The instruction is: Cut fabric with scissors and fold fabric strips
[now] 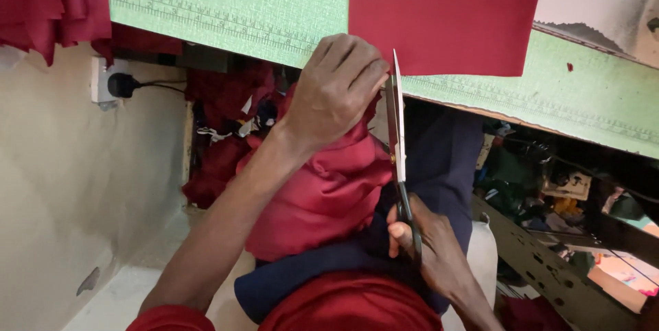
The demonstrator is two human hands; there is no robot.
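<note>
Head view. Our left hand (336,90) closes over a bunched mass of red cloth (322,193) at the near edge of the green table (226,1); the fingers are curled shut and grip the cloth, knuckles up. Our right hand (432,248) holds the scissors (397,145) by the dark handles, fingers closed through and around the loops. We cannot tell from here whether the blades are parted or shut, since we see them almost edge-on as one pale strip.

The scissors lie just right of the left fingers, the blade nearly touching them. Their long axis runs near-vertical in the picture, from the handles at our lap to the tip, which points away from us toward the table edge and stops at the lower left corner of a flat red rectangle (443,25) lying on the table.

The bunched cloth hangs from the left hand down over our lap, on top of dark blue fabric (439,159). Its long axis follows the forearm, sloping from lower left to upper right.

In our judgement the cut goes well if the left hand keeps the cloth taut near the blade with the fingertips clear of its path, and the scissors stay in line with the edge being cut.

At far left a black plug (122,85) sits in a wall socket; more red cloth hangs above it.
</note>
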